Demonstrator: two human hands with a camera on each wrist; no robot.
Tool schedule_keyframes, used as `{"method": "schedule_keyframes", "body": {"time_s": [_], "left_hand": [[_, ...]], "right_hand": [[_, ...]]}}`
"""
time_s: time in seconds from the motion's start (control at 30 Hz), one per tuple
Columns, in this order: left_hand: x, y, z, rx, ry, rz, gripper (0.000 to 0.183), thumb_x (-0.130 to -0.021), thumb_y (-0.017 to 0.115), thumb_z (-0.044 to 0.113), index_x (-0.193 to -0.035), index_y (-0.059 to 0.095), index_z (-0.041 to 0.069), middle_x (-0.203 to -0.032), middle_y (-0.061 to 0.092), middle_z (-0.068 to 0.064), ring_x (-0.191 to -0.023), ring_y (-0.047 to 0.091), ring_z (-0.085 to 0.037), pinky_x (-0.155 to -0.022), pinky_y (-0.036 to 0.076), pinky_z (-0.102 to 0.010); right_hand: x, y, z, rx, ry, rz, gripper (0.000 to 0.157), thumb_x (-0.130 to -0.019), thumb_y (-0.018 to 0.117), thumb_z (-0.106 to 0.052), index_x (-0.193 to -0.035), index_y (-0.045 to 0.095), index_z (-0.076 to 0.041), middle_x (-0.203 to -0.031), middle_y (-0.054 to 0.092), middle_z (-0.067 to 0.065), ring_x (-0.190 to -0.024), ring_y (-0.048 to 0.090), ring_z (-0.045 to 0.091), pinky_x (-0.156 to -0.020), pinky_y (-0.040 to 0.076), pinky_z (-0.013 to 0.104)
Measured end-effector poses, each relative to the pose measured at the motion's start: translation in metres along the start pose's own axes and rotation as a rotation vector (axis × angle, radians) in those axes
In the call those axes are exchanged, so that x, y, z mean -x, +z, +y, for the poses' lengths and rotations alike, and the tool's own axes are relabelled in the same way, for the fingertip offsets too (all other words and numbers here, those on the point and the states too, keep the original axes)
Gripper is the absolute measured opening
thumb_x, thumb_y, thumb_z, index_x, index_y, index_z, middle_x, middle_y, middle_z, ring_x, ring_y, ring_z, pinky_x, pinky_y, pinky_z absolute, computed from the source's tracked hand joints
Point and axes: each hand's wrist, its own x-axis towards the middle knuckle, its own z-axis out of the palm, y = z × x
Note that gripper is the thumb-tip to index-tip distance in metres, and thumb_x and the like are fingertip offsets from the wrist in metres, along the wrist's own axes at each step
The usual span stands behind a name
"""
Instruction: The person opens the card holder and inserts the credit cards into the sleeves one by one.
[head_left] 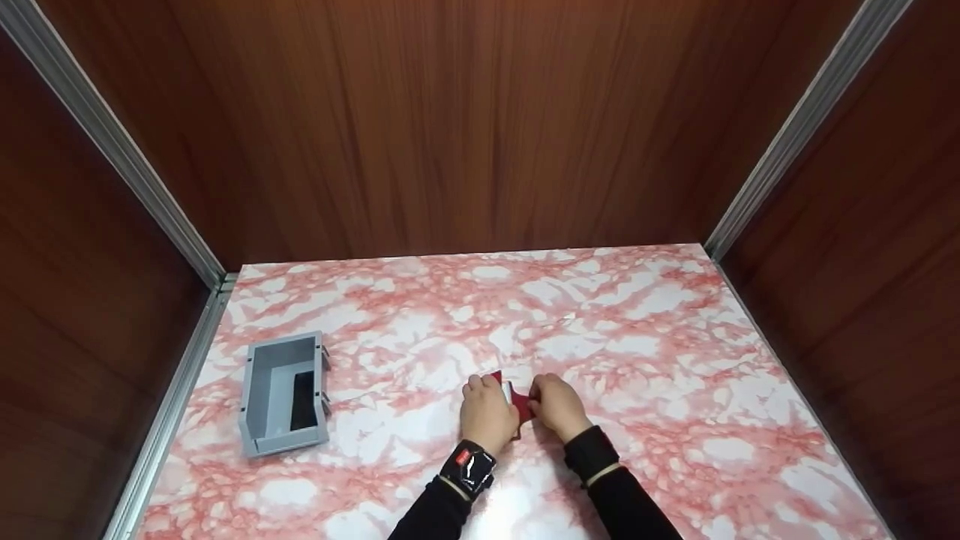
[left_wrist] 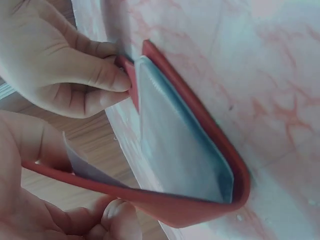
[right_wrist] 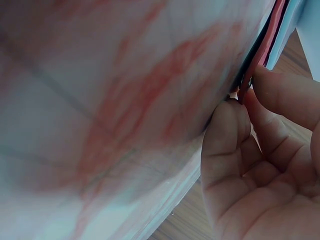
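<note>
A red card holder [head_left: 523, 406] stands partly spread on the table, with clear plastic sleeves [left_wrist: 175, 140] between its covers. My left hand [head_left: 486, 412] grips one cover, its thumb and fingers on both sides of it in the left wrist view. At the other side, my right hand [head_left: 561, 406] pinches a small red flap [left_wrist: 129, 82] between thumb and fingers. The right wrist view shows the flap's edge [right_wrist: 248, 82] in those fingertips, with a small shiny spot that may be a snap. The sleeves' contents are too blurred to tell.
A grey plastic bin [head_left: 282, 397] with a dark patch inside stands on the left of the red-and-white marbled table [head_left: 637, 480]. Brown wood-grain panels [head_left: 465, 127] enclose the table at the back and both sides, with metal profiles [head_left: 810, 120] in the corners.
</note>
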Motion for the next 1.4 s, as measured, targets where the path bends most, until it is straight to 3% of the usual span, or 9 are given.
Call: {"method": "schedule_keyframes", "body": {"time_s": [0.27, 0.57, 0.83, 1.13, 1.4], "left_hand": [[-0.002, -0.012, -0.006, 0.111, -0.056, -0.024, 0.034, -0.070, 0.073, 0.012, -0.092, 0.057, -0.008, -0.086, 0.051, -0.018, -0.079, 0.054, -0.034, -0.068, 0.049, -0.045], [-0.003, -0.022, -0.021, 0.196, -0.057, 0.006, 0.021, -0.069, 0.068, 0.006, -0.083, 0.057, -0.005, -0.078, 0.053, -0.016, -0.070, 0.058, -0.037, -0.066, 0.050, -0.048], [-0.003, -0.033, -0.034, 0.273, -0.101, -0.016, 0.014, -0.070, 0.065, 0.002, -0.081, 0.057, -0.002, -0.076, 0.054, -0.015, -0.069, 0.059, -0.039, -0.065, 0.048, -0.050], [0.001, -0.036, -0.055, 0.354, -0.145, -0.029, 0.017, -0.070, 0.060, -0.002, -0.087, 0.058, -0.001, -0.079, 0.055, -0.012, -0.074, 0.059, -0.034, -0.069, 0.049, -0.047], [0.006, -0.036, -0.070, 0.349, -0.164, -0.012, 0.019, -0.069, 0.059, -0.004, -0.087, 0.059, -0.004, -0.078, 0.058, -0.015, -0.075, 0.060, -0.037, -0.071, 0.049, -0.050]], "right_hand": [[0.000, 0.000, 0.001, 0.003, -0.002, 0.004, 0.025, -0.073, 0.080, 0.000, -0.074, 0.056, -0.007, -0.071, 0.048, 0.003, -0.065, 0.052, 0.023, -0.063, 0.046, 0.040], [0.002, -0.002, -0.002, -0.025, -0.017, 0.008, 0.023, -0.075, 0.078, 0.002, -0.075, 0.057, -0.006, -0.072, 0.049, 0.003, -0.066, 0.052, 0.023, -0.063, 0.046, 0.041], [0.001, -0.002, -0.002, -0.027, -0.007, -0.006, 0.022, -0.076, 0.078, 0.001, -0.077, 0.058, -0.006, -0.073, 0.049, 0.003, -0.067, 0.053, 0.025, -0.065, 0.047, 0.043], [0.001, -0.002, -0.001, -0.020, -0.007, -0.006, 0.022, -0.076, 0.079, 0.000, -0.077, 0.057, -0.006, -0.074, 0.050, 0.004, -0.068, 0.054, 0.025, -0.066, 0.047, 0.043], [0.001, -0.002, -0.001, -0.014, -0.013, -0.002, 0.022, -0.076, 0.079, 0.001, -0.077, 0.058, -0.005, -0.074, 0.050, 0.004, -0.067, 0.054, 0.025, -0.065, 0.047, 0.042]]}}
